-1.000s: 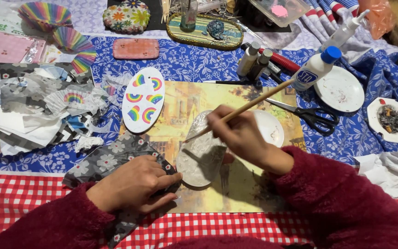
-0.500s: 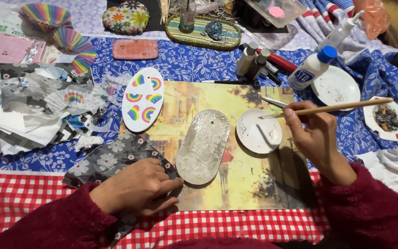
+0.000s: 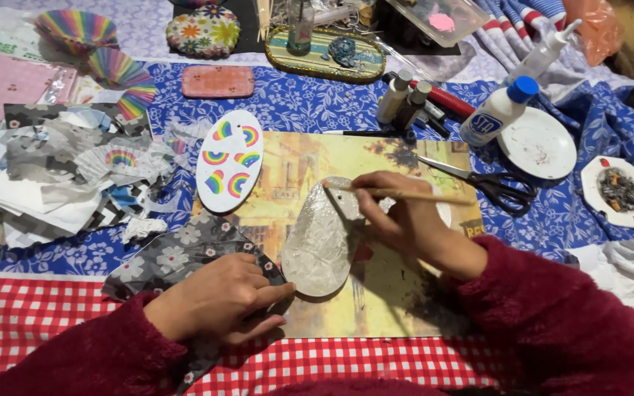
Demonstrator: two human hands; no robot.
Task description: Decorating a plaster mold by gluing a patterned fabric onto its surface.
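A grey-white oval plaque (image 3: pixel 322 242) lies on a yellowish picture mat (image 3: pixel 376 293). My right hand (image 3: pixel 405 224) grips a wooden-handled brush (image 3: pixel 412 196), whose tip touches the plaque's upper end. My left hand (image 3: pixel 218 299) rests flat on a dark floral paper (image 3: pixel 177 253), its fingertips at the plaque's lower left edge. A small white dish (image 3: pixel 445 214) is mostly hidden behind my right hand.
An oval plaque with rainbows (image 3: pixel 229 160) lies left of the mat. Black scissors (image 3: pixel 497 187), a glue bottle (image 3: pixel 498 111), a white plate (image 3: pixel 541 144) and small bottles (image 3: pixel 403 99) sit to the right. Torn papers (image 3: pixel 60 172) pile up at left.
My right hand has swung the brush from the white dish on the right back to the top of the grey oval plaque. My left hand has stayed in place.
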